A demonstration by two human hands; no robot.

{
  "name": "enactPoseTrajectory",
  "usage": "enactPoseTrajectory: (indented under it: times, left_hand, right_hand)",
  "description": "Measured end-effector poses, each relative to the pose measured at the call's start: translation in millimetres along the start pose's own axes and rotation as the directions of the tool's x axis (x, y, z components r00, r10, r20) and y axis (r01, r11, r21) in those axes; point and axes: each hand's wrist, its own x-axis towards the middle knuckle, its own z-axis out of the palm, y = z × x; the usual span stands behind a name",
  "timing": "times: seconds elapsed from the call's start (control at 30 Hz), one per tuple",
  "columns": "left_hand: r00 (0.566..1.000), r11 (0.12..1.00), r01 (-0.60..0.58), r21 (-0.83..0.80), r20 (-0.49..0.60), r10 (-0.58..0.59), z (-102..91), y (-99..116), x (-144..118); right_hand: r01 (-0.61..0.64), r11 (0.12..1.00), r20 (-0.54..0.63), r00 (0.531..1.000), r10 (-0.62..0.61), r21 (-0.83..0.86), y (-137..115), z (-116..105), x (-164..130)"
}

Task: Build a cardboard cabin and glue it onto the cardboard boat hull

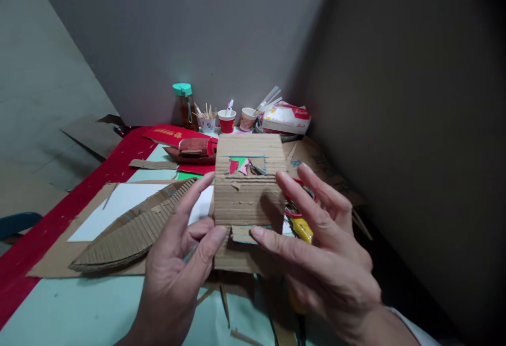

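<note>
Both hands hold up a small corrugated cardboard piece (247, 188) with a ragged window cut near its top. My left hand (179, 253) grips its left edge with thumb and fingers. My right hand (320, 246) holds the right edge, fingers spread, the index finger under a loose flap at the bottom. Through the window I see coloured paper scraps on the table behind.
A curved corrugated cardboard strip (130, 232) lies on white paper at the left. A yellow-handled tool (302, 228) sits under my right hand. At the back stand a bottle with teal cap (184, 104), paper cups (226, 121) with sticks, and a bag (285, 118). Grey walls close in.
</note>
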Motion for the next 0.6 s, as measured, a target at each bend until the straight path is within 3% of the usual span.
enactPoseTrajectory:
  times: [0.2,0.37,0.47,0.6]
  left_hand:
    - [0.984,0.930,-0.136,0.342,-0.064,0.167,-3.8,3,-1]
    - [0.961,0.892,-0.190,0.411,-0.109,0.255,-0.5,7,-2]
    - [0.908,0.801,-0.328,0.501,-0.066,0.413,-5.5,4,-1]
    - [0.815,0.608,-0.506,0.611,0.108,0.569,-16.7,-3,2]
  right_hand:
    - [-0.045,0.994,0.056,0.998,0.039,0.100,2,1,-4]
    - [0.014,0.994,0.064,0.998,-0.020,0.104,2,-2,0]
    - [0.032,0.992,0.058,0.998,-0.039,0.123,3,-2,4]
    - [0.034,0.978,0.032,0.999,-0.042,0.205,5,0,8]
